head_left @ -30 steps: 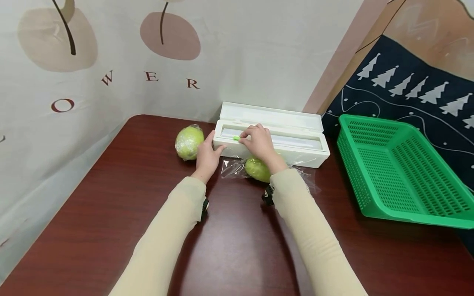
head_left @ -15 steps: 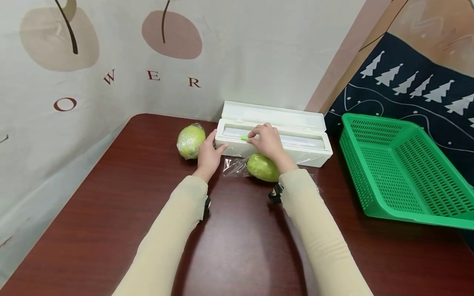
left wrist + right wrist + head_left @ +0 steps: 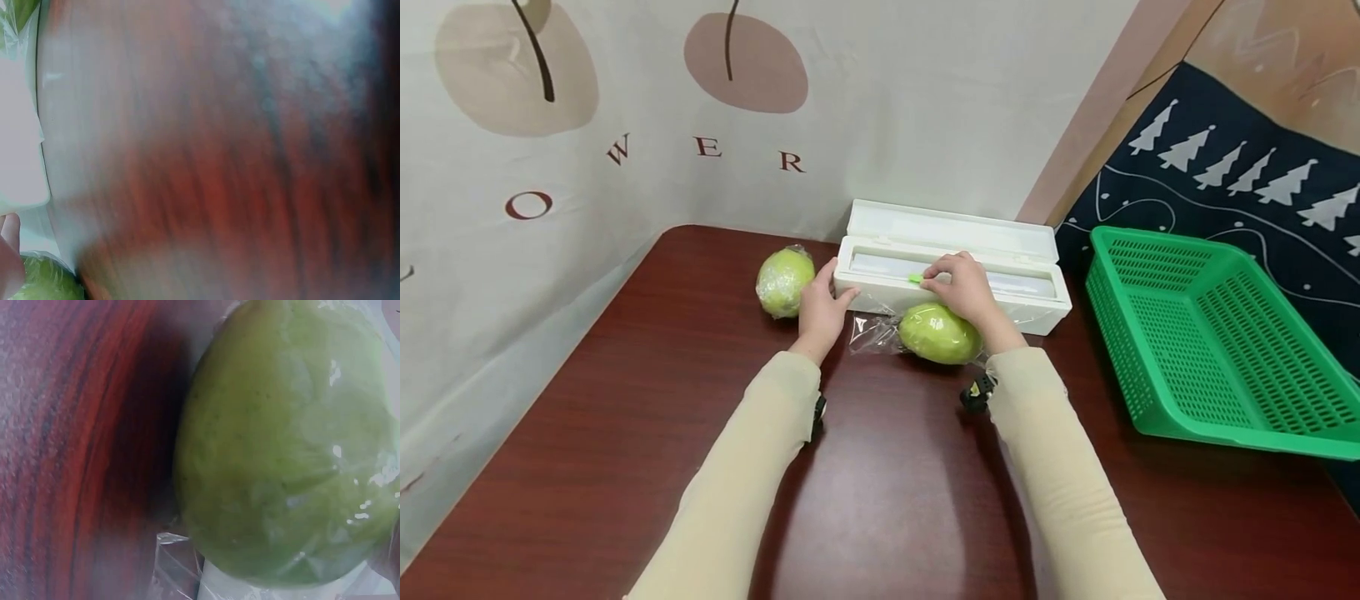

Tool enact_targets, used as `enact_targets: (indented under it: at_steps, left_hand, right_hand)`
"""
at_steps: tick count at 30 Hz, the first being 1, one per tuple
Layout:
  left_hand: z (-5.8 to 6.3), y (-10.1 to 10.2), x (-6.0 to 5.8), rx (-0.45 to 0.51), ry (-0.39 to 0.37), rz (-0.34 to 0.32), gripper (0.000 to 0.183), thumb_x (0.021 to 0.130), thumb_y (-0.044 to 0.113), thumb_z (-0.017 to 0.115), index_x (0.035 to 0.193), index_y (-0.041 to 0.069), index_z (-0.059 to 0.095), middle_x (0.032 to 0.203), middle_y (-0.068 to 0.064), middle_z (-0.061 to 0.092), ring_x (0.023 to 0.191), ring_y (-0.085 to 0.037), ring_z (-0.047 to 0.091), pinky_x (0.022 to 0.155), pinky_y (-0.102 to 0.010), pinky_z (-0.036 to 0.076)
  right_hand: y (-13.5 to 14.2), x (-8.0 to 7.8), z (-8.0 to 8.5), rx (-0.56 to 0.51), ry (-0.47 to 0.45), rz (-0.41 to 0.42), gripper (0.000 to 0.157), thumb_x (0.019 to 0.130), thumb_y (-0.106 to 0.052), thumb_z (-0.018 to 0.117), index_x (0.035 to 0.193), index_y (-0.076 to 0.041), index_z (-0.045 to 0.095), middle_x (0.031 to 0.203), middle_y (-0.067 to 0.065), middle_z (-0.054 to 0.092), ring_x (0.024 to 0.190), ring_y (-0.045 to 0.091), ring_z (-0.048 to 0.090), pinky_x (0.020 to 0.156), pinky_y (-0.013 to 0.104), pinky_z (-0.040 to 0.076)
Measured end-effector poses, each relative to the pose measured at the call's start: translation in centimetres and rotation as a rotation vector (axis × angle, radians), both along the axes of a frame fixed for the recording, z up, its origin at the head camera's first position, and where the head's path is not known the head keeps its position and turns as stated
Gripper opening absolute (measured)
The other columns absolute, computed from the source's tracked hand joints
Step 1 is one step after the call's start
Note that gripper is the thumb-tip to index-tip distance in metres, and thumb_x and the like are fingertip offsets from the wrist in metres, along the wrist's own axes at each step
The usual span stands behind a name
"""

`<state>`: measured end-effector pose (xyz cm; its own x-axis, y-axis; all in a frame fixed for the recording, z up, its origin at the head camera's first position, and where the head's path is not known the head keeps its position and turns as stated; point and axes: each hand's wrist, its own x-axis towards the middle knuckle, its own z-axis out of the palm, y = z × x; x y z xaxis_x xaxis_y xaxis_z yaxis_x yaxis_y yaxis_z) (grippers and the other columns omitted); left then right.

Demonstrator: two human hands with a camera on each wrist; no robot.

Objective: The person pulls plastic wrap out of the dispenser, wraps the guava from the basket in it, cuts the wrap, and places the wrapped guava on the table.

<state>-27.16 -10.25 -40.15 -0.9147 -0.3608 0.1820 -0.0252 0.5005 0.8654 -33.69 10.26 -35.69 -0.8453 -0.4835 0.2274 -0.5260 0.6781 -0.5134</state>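
Observation:
A white cling film box lies lengthwise at the back of the table, its lid raised behind it. My left hand holds the box's left end, thumb on the front face. On the front rim, my right hand pinches a small green slide cutter. Against the box's front, below my right hand, rests a yellow-green fruit under clear film; it fills much of the right wrist view. Another green fruit, wrapped in film, sits just left of my left hand. In the left wrist view only the box's corner shows.
A green plastic basket stands at the right side of the dark red table. Loose clear film spreads left of the middle fruit. Printed cloth hangs right behind the box.
My right hand has slid the green cutter rightward along the box's front rim, uncovering more of the middle fruit. My left hand stays on the box's left end.

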Motion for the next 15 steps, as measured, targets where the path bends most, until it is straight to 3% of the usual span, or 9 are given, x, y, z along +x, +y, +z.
enact_targets:
  at_steps: [7, 15]
  left_hand:
    - [0.0, 0.1, -0.4, 0.041, 0.034, -0.017, 0.062, 0.084, 0.010, 0.068, 0.139, 0.002, 0.041, 0.137, -0.018, 0.050, 0.122, -0.027, 0.053, 0.099, -0.032, 0.045]
    - [-0.4, 0.0, -0.4, 0.087, 0.029, -0.020, 0.063, 0.084, 0.009, 0.068, 0.140, 0.002, 0.040, 0.137, -0.018, 0.050, 0.123, -0.027, 0.053, 0.099, -0.032, 0.046]
  right_hand:
    - [1.7, -0.3, 0.5, 0.023, -0.030, -0.018, 0.021, 0.087, -0.019, 0.065, 0.099, -0.002, 0.070, 0.113, 0.014, 0.066, 0.114, 0.031, 0.046, 0.104, 0.047, 0.030]
    - [4.5, -0.7, -0.2, -0.013, -0.088, -0.023, 0.019, 0.089, -0.013, 0.063, 0.099, 0.003, 0.067, 0.112, 0.019, 0.063, 0.114, 0.032, 0.043, 0.101, 0.047, 0.034]
